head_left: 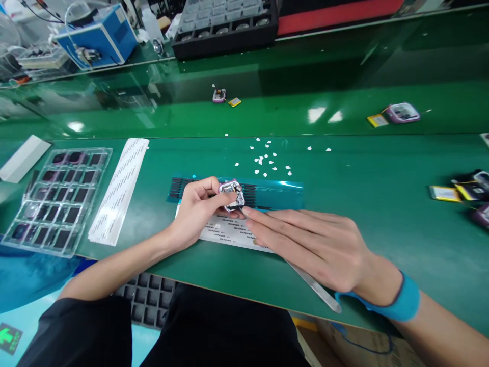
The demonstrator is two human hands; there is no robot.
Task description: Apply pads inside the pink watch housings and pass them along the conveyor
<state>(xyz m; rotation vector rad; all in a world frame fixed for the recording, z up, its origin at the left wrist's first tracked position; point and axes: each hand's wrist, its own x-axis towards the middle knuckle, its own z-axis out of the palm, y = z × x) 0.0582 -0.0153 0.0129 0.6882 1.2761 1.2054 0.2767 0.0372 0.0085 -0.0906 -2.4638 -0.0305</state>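
Observation:
My left hand (196, 206) is closed around a small rounded device housing (232, 195) with an exposed circuit board. Its thumb presses on the board. In my right hand (317, 244) is a slim metal tool (317, 290); its flat rounded end sticks out below the palm, and its tip is at the housing's lower edge. Whether it is tweezers or a pry tool I cannot tell. Beneath both hands lie a blue film (282, 195) with rows of black strips and a white printed sheet (221, 232). A blue band (407, 300) circles my right wrist.
Small white stickers (266, 156) are scattered beyond the film. On the left are a printed strip stack (119, 191) and a clear compartment tray (61, 199) with dark parts. Opened devices with yellow-edged batteries lie at the back (219, 95) and right (403, 112).

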